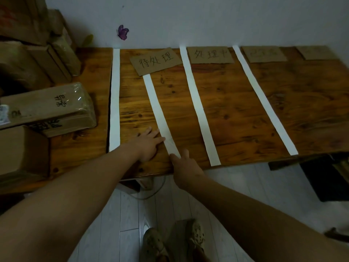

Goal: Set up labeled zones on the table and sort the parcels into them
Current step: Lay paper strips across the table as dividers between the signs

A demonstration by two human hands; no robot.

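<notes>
Laying out zones with paper here: the white strip [157, 106] being worked on runs at a slant down the wooden bench [236, 103], its far end meeting the lower edge of the first cardboard label [155, 60] and its near end almost at the front edge. The left hand [146, 143] lies flat on the wood just left of the strip, fingers [154, 133] straight and slightly spread, with the tips touching the strip's edge. The right hand [186, 165] sits at the strip's near end with the index fingertip on the paper; I can't tell whether it's pinching the end or only pressing it down. Three more strips are down: a leftmost strip [115, 99] running straight front to back, a third strip [199, 106] and a fourth strip [264, 99], both fanning out to the right. Along the back edge there's also a second label [210, 55] with dark handwriting, plus a third label [263, 53] and a fourth label [315, 52] too faint to read. The parcels are all left of the leftmost strip: a tape-wrapped parcel [51, 106] with black writing, a plain box [22, 152] nearer the front, and a stack of boxes [37, 59] piled against the wall. All are closed, so their contents don't show. A purple butterfly sticker [123, 32] is on the wall, and shoes [196, 235] are on the pale floor [122, 214].
</notes>
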